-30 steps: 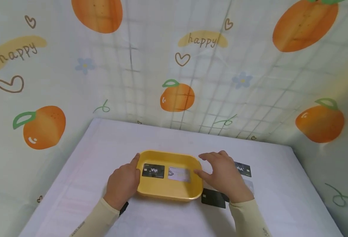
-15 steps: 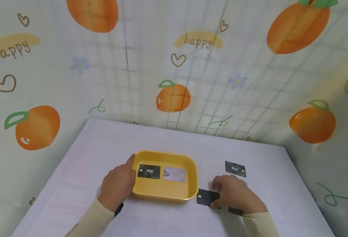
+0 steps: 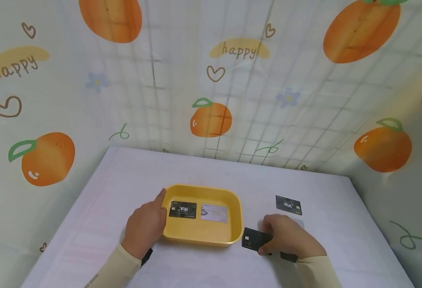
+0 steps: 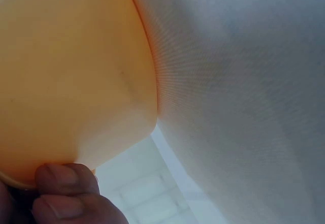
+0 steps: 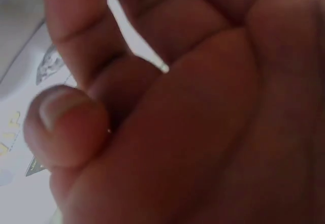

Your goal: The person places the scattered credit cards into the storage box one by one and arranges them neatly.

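"While the left hand (image 3: pixel 145 226) holds the yellow tray (image 3: pixel 212 239) by its left side, what does the right hand (image 3: pixel 291 236) do?"

"It pinches a black card (image 3: pixel 253 238), thumb at the near edge, fingers curled at the far one. That card is just beside the tray's near right corner, its chip end toward the tray."

"So the two hands are well apart?"

"Yes, with the tray between them. The left index finger reaches the rim near the far left corner, and the left wrist view shows two fingertips against the tray's wall."

"And inside the tray?"

"A dark Vip card (image 3: pixel 183 210) on the left and a pale card (image 3: pixel 213 213) on the right, side by side, a narrow gap between."

"What else lies near the right hand?"

"Beyond it, an upside-down Vip card (image 3: pixel 288 205) on the bench (image 3: pixel 204 268). A greyish card (image 3: pixel 300 222) peeks out, mostly hidden by the hand, and a partly covered card (image 3: pixel 288 257) shows by the wrist. The right wrist view is blurred; gold lettering on something pale appears past the thumb, but I can't tell which card that is."

"And around it all?"

"A backdrop (image 3: pixel 182 120) printed with oranges, hearts and the word 'happy'. Both arms are in cream sleeves (image 3: pixel 319 272)."
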A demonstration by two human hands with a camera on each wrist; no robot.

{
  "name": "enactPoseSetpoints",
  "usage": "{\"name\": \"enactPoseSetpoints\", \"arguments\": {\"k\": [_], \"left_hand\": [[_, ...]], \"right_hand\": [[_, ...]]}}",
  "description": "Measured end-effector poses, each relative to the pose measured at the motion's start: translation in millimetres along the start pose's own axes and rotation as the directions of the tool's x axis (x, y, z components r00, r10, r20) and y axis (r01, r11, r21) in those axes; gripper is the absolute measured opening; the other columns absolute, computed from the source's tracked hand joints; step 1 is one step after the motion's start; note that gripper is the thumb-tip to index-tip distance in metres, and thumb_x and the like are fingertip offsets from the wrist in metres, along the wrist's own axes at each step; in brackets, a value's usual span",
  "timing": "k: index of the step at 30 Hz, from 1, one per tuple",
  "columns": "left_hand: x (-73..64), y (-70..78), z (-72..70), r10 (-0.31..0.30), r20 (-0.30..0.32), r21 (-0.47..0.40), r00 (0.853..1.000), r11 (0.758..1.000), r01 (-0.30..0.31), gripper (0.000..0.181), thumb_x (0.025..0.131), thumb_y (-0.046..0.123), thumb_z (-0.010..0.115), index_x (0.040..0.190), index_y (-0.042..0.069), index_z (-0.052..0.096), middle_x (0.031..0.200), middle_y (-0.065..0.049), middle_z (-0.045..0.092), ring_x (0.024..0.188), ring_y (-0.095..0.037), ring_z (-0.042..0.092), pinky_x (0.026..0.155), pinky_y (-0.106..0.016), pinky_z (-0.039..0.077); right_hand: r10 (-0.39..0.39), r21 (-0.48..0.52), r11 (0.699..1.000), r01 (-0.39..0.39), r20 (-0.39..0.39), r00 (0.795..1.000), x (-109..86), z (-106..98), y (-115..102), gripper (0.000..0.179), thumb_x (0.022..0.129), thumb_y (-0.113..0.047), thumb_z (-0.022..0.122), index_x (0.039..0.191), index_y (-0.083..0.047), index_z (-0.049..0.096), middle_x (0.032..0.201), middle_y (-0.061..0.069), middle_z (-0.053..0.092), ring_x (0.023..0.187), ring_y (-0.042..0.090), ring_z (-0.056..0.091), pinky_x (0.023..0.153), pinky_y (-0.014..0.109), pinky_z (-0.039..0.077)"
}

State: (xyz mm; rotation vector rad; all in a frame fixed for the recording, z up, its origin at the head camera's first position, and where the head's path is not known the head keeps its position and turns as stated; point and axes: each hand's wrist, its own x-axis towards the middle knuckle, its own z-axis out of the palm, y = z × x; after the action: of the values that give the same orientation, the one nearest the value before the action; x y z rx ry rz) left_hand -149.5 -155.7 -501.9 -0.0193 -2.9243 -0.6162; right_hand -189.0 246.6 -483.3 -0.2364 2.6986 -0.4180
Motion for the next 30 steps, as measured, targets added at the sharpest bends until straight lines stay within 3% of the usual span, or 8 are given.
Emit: {"name": "enactPoseSetpoints", "arguments": {"k": [4, 8, 16, 23, 27, 30], "left_hand": [[0.1, -0.6, 1.2, 0.014, -0.016, -0.002, 1.000, 1.000, -0.014, 0.054, 0.104, 0.018, 0.053, 0.158, 0.010, 0.051, 0.055, 0.002, 0.043, 0.043, -0.014, 0.037, 0.041, -0.028, 0.034], [-0.2, -0.3, 1.6, 0.011, -0.015, 0.003, 1.000, 1.000, -0.011, 0.054, 0.104, 0.017, 0.053, 0.158, 0.011, 0.051, 0.056, 0.002, 0.043, 0.044, -0.014, 0.037, 0.041, -0.028, 0.034], [-0.4, 1.6, -0.5, -0.025, 0.014, -0.004, 1.000, 1.000, 0.025, 0.054, 0.105, 0.018, 0.055, 0.159, 0.013, 0.050, 0.056, 0.001, 0.043, 0.044, -0.016, 0.037, 0.042, -0.029, 0.034], [-1.0, -1.6, 1.2, -0.037, 0.016, -0.016, 0.999, 0.999, 0.038, 0.054, 0.105, 0.018, 0.054, 0.159, 0.014, 0.050, 0.055, 0.001, 0.043, 0.044, -0.015, 0.036, 0.041, -0.030, 0.033], [0.4, -2.0, 2.2, -0.041, 0.021, -0.012, 0.999, 0.999, 0.041, 0.054, 0.105, 0.019, 0.053, 0.159, 0.014, 0.050, 0.055, 0.001, 0.043, 0.044, -0.016, 0.037, 0.041, -0.029, 0.033], [1.3, -1.5, 1.9, -0.035, 0.014, -0.014, 0.999, 0.999, 0.035, 0.054, 0.105, 0.019, 0.054, 0.159, 0.014, 0.050, 0.055, 0.001, 0.043, 0.044, -0.016, 0.038, 0.041, -0.029, 0.034]], "right_hand": [[-0.032, 0.018, 0.999, 0.032, -0.005, 0.999, -3.1, -3.1, 0.2, 0.062, 0.052, -0.039, 0.106, 0.093, -0.021, 0.062, 0.081, -0.005, 0.063, 0.078, 0.017, 0.056, 0.075, 0.041, 0.048], [-0.041, 0.035, 0.999, 0.041, 0.000, 0.999, -4.7, -5.3, 0.7, 0.070, 0.054, -0.043, 0.105, 0.106, -0.026, 0.062, 0.088, -0.004, 0.066, 0.080, 0.016, 0.059, 0.082, 0.044, 0.052], [-0.067, 0.026, 0.997, 0.068, -0.015, 0.998, -6.6, -8.4, 1.8, 0.063, 0.056, -0.021, 0.102, 0.108, -0.026, 0.067, 0.091, -0.005, 0.065, 0.084, 0.016, 0.058, 0.087, 0.047, 0.053], [-0.087, -0.014, 0.996, 0.086, -0.071, 0.994, -8.6, -18.5, 2.5, 0.056, 0.063, -0.038, 0.101, 0.109, -0.024, 0.073, 0.098, -0.004, 0.067, 0.092, 0.017, 0.060, 0.090, 0.050, 0.054], [-0.168, -0.060, 0.985, 0.159, -0.183, 0.969, -15.1, -26.5, 4.0, 0.053, 0.071, -0.046, 0.096, 0.113, -0.022, 0.073, 0.100, -0.003, 0.067, 0.091, 0.018, 0.060, 0.084, 0.048, 0.054], [-0.224, -0.097, 0.974, 0.204, -0.299, 0.927, -22.8, -32.1, -4.6, 0.053, 0.077, -0.053, 0.092, 0.116, -0.022, 0.073, 0.102, -0.004, 0.067, 0.092, 0.018, 0.061, 0.081, 0.045, 0.054]]}}
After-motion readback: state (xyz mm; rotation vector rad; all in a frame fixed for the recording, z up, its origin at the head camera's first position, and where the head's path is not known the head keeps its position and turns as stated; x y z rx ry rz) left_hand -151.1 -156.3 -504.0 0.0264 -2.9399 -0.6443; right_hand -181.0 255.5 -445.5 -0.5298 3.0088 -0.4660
